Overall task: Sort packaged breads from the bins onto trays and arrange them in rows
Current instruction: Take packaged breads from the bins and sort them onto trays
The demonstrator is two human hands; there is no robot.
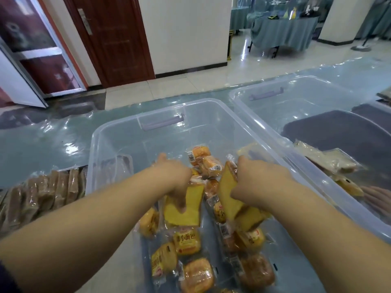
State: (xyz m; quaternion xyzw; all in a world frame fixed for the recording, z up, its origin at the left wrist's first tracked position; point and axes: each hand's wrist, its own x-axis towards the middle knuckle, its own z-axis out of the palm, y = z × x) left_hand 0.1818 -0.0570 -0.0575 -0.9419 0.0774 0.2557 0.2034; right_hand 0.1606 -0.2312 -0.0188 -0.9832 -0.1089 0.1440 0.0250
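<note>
Grasp | left hand (175,178) grips cake slice (190,211) | right hand (261,183) grips second slice (227,199) | bun pack (187,240) reads 小面包

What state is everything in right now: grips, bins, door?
left grip: holds left slice pack
right grip: holds right slice pack
near bin: lidless, partly filled with packaged breads
far bin: lidless, dark trays inside
brown packs: lined in a row, left of near bin
brown door: closed
</note>
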